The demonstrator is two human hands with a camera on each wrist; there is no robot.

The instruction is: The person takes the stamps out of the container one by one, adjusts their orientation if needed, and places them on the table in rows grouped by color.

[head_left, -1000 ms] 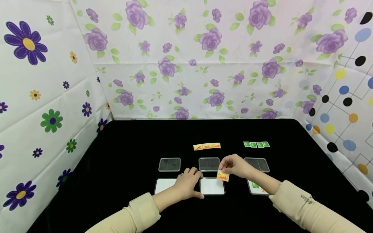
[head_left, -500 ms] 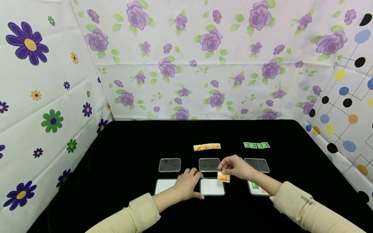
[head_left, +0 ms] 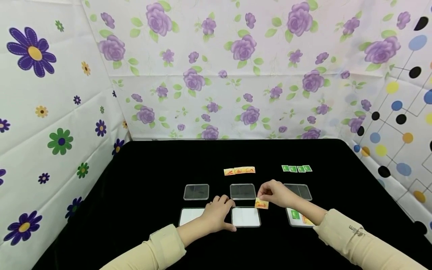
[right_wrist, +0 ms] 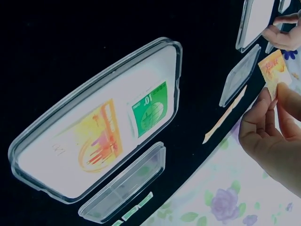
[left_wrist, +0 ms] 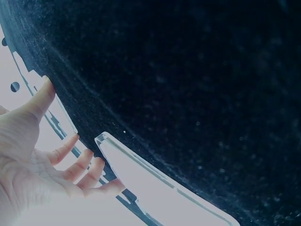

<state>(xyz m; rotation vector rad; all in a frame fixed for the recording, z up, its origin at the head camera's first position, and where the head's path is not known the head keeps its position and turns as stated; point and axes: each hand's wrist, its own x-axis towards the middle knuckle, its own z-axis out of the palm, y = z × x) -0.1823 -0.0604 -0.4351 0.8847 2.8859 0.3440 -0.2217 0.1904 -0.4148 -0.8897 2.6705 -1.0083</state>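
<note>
In the head view, my right hand [head_left: 275, 193] pinches an orange-yellow postage stamp [head_left: 261, 203] by its upper edge, over the right corner of the middle white-lined clear case [head_left: 245, 217]. The right wrist view shows this stamp [right_wrist: 275, 68] hanging from thumb and fingertips. My left hand [head_left: 217, 213] lies spread at that case's left edge, thumb near the front corner and fingers near the back one. Its fingers [left_wrist: 75, 165] look loosely bent in the left wrist view. Partly under my right forearm, another white-lined case [right_wrist: 70, 160] holds a green stamp [right_wrist: 150, 110] and an orange one [right_wrist: 101, 136].
Behind stand three clear lids [head_left: 196, 191], one per case. Farther back lie a row of orange stamps [head_left: 239, 171] and a row of green stamps [head_left: 297, 168]. A left white-lined case [head_left: 190, 216] is partly covered by my left arm. Patterned cloth walls surround the black table [head_left: 152, 161].
My right hand has shifted slightly to the right with the pinched stamp, whose tilt has changed a little. The left hand has stayed in place.
</note>
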